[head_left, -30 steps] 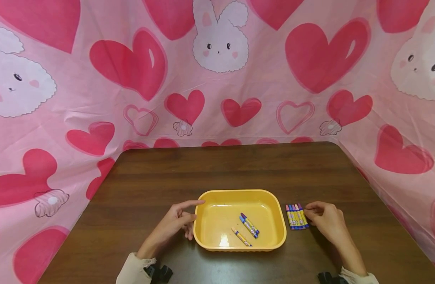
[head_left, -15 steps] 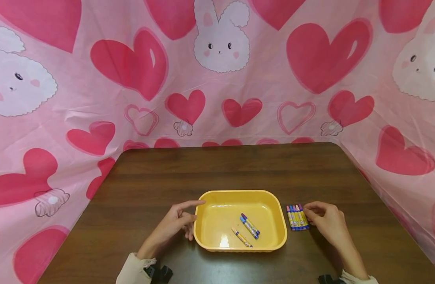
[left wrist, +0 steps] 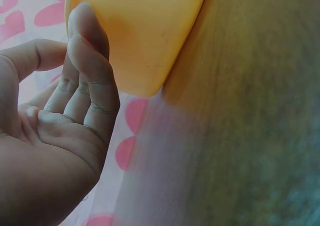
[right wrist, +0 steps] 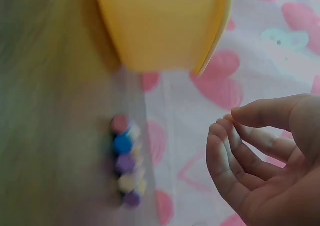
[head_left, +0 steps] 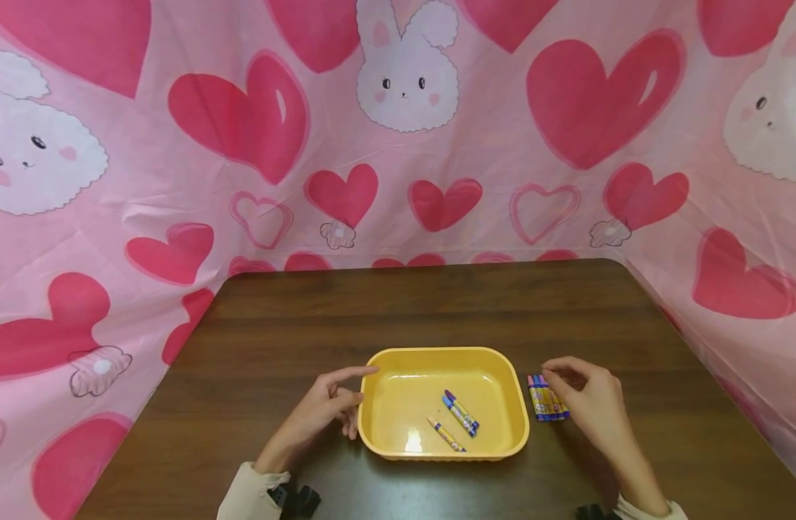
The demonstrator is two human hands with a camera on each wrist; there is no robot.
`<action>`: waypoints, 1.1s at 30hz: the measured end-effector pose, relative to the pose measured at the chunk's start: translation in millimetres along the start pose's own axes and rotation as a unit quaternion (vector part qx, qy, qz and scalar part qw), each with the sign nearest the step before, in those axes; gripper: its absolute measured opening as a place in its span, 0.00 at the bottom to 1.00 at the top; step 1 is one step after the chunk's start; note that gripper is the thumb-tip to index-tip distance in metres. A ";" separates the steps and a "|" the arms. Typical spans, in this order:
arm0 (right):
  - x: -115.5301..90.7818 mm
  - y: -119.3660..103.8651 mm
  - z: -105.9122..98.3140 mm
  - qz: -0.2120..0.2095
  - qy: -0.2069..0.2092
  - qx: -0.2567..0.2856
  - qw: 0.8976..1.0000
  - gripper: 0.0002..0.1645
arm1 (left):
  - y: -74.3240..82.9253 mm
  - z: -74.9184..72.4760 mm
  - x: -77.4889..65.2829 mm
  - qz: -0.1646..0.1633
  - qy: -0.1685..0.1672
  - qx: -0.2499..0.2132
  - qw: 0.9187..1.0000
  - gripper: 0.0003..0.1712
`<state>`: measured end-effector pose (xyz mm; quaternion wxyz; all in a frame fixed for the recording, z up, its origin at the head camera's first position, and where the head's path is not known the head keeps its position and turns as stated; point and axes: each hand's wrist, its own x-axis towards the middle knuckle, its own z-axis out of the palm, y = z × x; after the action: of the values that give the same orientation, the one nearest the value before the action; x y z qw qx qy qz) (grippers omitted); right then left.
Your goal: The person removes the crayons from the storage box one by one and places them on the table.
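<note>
A yellow plastic tray (head_left: 385, 426) sits on the table. Inside it lie two crayons side by side (head_left: 461, 414) and one thinner yellow crayon (head_left: 446, 435). My left hand (head_left: 320, 408) holds the tray at its left rim, index finger reaching over the edge, thumb at the rim and the other fingers low on the outside. A row of several crayons (head_left: 546, 401) lies right of the tray, its right part covered by my right hand (head_left: 593, 401). In the right wrist view that hand has loosely bent fingers, thumb near the fingertips, nothing held. The blurred crayon ends (right wrist: 125, 161) stand apart from it.
The dark wooden table (head_left: 411, 307) runs back to a pink cloth (head_left: 385, 195) with hearts and rabbits, which also hangs at both sides. Black wrist cameras (head_left: 300, 500) sit near the sleeves.
My right hand has shifted up and left, from the right side of the crayon row to over it. The left hand stays on the tray rim. The whole head view has drifted slightly.
</note>
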<state>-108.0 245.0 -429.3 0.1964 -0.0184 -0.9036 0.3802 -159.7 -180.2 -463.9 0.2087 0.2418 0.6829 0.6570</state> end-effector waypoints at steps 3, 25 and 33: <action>0.9 -11.9 3.4 -0.014 -0.012 0.013 1.000 0.03 | 0.2 0.2 0.3 0.005 -0.002 -0.002 1.000 0.27; 11.6 -61.1 43.0 -0.061 -0.081 0.048 0.994 0.05 | -0.4 -0.7 0.7 -0.018 0.001 -0.003 1.000 0.27; 8.0 -63.1 65.3 -0.051 -0.110 0.054 0.991 0.04 | 1.6 -0.5 0.4 -0.017 0.005 -0.004 1.000 0.27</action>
<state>-132.1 157.2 -424.1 0.1160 0.0804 -0.8975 0.4178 -160.2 -180.4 -462.3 0.2179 0.2258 0.6852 0.6572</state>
